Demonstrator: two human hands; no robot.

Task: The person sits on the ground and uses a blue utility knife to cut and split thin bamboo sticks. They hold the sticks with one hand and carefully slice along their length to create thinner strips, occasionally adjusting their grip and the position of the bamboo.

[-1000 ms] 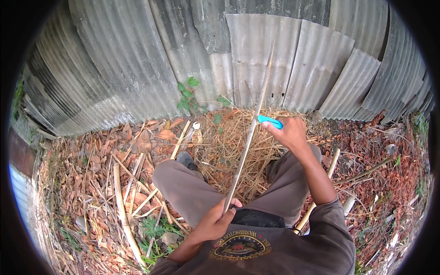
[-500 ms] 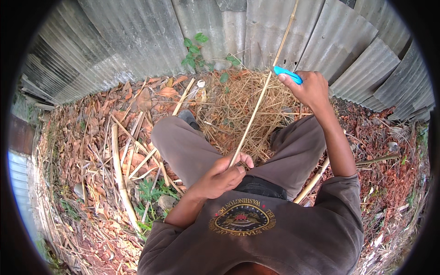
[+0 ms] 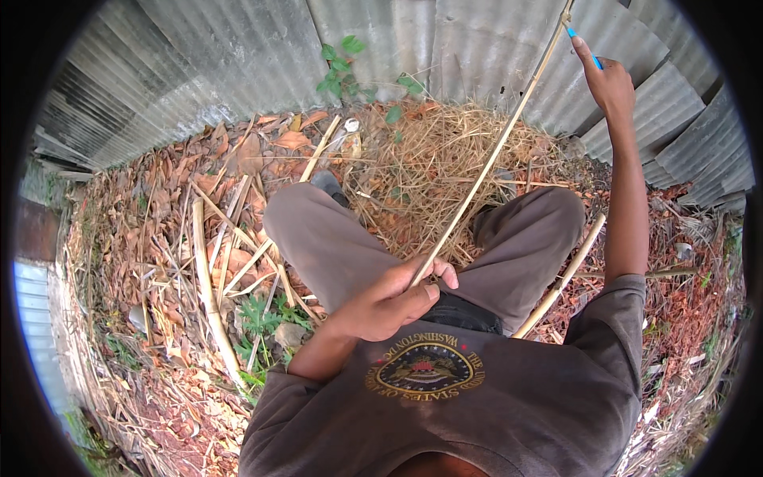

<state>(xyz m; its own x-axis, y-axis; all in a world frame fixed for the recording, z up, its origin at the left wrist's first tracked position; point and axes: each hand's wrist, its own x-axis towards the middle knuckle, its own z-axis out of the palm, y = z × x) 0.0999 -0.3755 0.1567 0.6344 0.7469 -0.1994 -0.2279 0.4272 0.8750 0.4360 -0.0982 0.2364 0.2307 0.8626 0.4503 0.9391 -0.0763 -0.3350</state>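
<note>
Where the left fingers (image 3: 447, 274) curl, they enclose the strip (image 3: 499, 147).

On the person's dark grey-brown T-shirt (image 3: 517, 413), in the near middle of the scene, stands a round printed emblem (image 3: 426, 368), seen upside down. Capital lettering (image 3: 420, 343) in yellow-gold curves around it: one line along the far edge, more words down the left and right sides. Two small red marks sit in the ring of letters, one at the left and one at the far right. Inside, a dark band with a gold outline carries small pale stars around a gold winged figure with red at its middle.
</note>
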